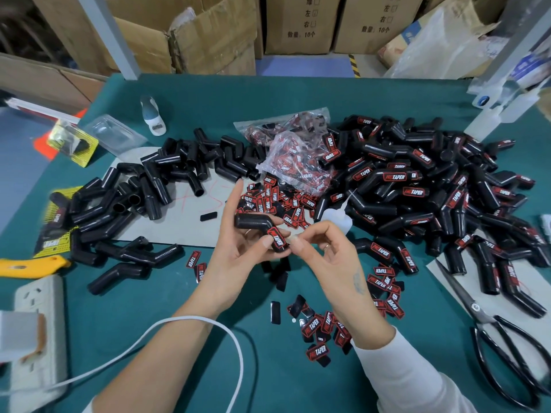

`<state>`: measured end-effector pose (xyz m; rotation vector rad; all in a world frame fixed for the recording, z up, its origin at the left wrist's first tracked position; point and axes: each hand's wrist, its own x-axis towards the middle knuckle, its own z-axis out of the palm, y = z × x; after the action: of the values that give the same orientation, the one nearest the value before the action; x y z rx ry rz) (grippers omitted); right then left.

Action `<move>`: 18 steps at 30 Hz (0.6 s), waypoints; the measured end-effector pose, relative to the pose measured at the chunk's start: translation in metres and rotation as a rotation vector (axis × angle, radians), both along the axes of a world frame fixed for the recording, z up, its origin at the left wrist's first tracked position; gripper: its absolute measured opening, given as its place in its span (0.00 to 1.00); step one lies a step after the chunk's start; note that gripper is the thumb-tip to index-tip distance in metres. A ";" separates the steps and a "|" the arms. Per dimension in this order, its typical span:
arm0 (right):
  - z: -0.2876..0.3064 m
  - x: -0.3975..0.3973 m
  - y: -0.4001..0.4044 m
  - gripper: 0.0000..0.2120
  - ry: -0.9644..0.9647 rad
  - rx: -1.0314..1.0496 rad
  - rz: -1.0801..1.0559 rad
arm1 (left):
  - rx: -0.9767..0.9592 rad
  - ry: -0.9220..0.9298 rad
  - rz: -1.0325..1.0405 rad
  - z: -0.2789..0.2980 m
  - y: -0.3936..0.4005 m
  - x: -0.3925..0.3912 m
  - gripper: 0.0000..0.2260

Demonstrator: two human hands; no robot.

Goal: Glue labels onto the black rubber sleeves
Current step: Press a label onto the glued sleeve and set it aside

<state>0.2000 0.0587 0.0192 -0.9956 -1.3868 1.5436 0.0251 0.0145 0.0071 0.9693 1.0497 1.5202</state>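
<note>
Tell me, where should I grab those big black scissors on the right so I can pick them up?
Take the scissors by the black handle loops nearest you, coming from above at the table's near edge. They lie flat and bare there, while the blade tips point away towards the pile of sleeves.

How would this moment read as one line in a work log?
step: pressing label onto sleeve | left hand: holds sleeve | right hand: pinches sleeve end

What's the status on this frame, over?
Left hand grips bent black rubber sleeve. Right hand pinches its red-and-black label. Nothing blocking.
</note>
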 end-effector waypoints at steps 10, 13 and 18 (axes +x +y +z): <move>-0.001 -0.012 -0.014 0.03 0.120 -0.200 0.051 | 0.030 -0.164 0.135 0.004 -0.002 0.008 0.38; -0.001 -0.016 -0.017 0.10 0.247 -0.318 0.089 | 0.043 -0.202 0.147 0.004 -0.004 0.012 0.37; -0.004 -0.020 -0.022 0.14 0.301 -0.343 0.008 | 0.062 -0.213 0.152 0.005 -0.006 0.021 0.36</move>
<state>0.1798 0.0370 0.0148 -0.9088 -0.9380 1.8900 0.0461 0.0090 0.0120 0.7632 0.9449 1.7477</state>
